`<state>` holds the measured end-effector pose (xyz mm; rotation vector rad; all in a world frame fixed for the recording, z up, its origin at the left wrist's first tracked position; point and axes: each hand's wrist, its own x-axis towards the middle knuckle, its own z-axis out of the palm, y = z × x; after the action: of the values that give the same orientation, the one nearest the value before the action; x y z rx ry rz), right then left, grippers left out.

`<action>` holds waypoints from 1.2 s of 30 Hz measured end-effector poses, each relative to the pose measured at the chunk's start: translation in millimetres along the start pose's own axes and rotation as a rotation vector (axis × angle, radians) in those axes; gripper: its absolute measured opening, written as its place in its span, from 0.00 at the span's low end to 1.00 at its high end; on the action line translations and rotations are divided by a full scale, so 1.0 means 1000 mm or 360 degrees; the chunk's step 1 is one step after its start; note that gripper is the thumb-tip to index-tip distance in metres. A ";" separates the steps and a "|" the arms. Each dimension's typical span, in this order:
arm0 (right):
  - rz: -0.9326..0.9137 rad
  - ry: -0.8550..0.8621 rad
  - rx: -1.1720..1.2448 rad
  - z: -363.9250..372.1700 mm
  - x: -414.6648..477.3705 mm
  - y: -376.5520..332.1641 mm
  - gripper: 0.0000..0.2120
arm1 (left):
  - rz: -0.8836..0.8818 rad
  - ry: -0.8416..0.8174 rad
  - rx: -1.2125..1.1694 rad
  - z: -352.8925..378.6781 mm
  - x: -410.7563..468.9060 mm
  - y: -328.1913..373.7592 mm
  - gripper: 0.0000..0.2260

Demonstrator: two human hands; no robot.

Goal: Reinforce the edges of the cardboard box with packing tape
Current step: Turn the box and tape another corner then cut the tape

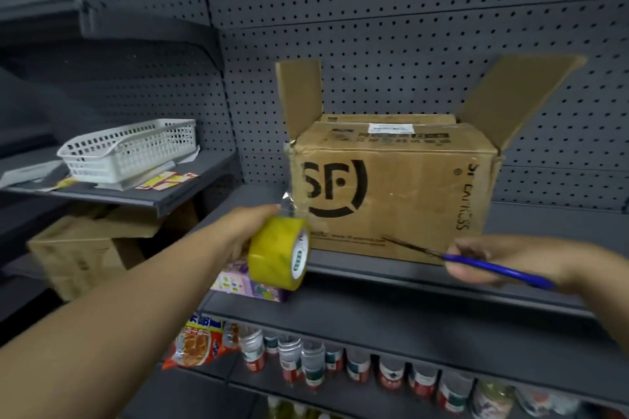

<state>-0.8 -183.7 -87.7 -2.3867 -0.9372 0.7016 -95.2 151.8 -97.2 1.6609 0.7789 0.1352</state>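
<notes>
At centre right we see a grey metal shelf (408,274) with the cardboard box (408,194) standing on it, flaps up. At the left, a second shelf (163,202) carries a white basket (132,150) and yellow-and-red labels (166,180). Along the bottom we find bottles (340,364) in a row on a lower shelf (200,384).

Cardboard box (394,187) on shelf (391,277); basket (129,150) left; bottles (357,364) below.
</notes>
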 end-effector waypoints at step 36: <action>0.0591 -0.0285 -0.0028 0.029 0.144 -0.147 0.32 | -0.0099 -0.0636 -0.0245 -0.018 0.063 -0.010 0.10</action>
<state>3.4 22.4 -63.1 -2.5747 -0.5689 1.0618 -60.2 202.1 -122.4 1.4537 0.5017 -0.1733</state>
